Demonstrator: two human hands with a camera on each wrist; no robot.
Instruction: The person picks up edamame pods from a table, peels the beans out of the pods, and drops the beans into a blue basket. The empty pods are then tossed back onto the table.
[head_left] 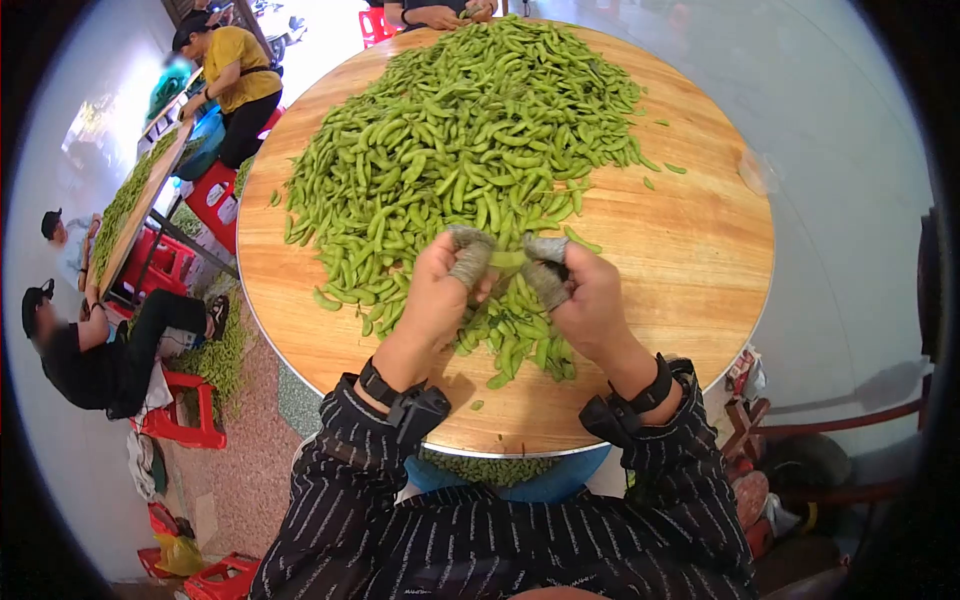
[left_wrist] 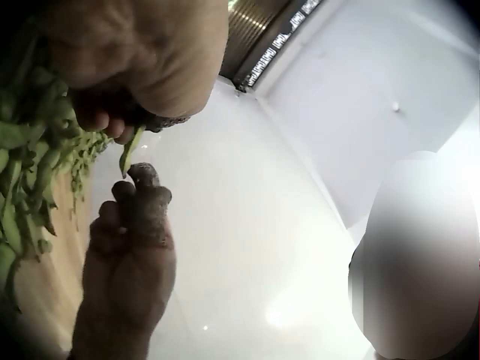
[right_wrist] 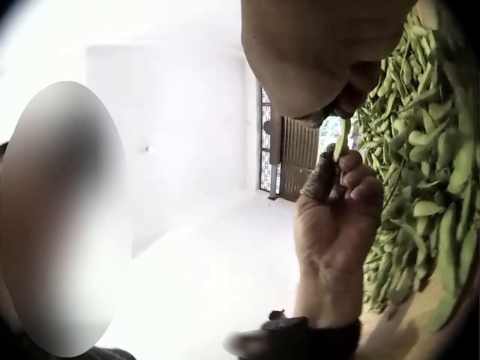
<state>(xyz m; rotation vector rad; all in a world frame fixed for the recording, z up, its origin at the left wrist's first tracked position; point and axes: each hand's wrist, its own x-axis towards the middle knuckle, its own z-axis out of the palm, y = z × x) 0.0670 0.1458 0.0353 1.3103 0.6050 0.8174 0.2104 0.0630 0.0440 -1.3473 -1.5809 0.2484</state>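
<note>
From where I stand, the left hand (head_left: pixel 438 285) and the right hand (head_left: pixel 592 300) meet in front of the wearer, fingers bent inward, both pinching one green pod (head_left: pixel 508 258), which bridges the small gap between them over the near edge of the heap. Grey wrappings (head_left: pixel 470 262) cover the thumbs and some of the fingers. Black wrist straps (head_left: pixel 418 410) with dark devices sit just below the hands, against black sleeves (head_left: pixel 350 480) with pale broken stripes. Under and beyond the hands, a big heap of pods (head_left: pixel 460 130) spreads over the round wooden table (head_left: pixel 690 280), and a smaller cluster (head_left: pixel 525 345) lies between the wrists, nearer the wearer. A few stray pods (head_left: pixel 675 169) rest on the right side. Below the near rim I see a blue tub (head_left: pixel 560 480) with more green in it. Across the far rim another person's hands (head_left: pixel 435 17) show. Off to the left, someone in a yellow top (head_left: pixel 242 65) leans toward a long table (head_left: pixel 128 225) strewn with green, and a person in black (head_left: pixel 75 365) sits near a red stool (head_left: pixel 185 425)
</note>
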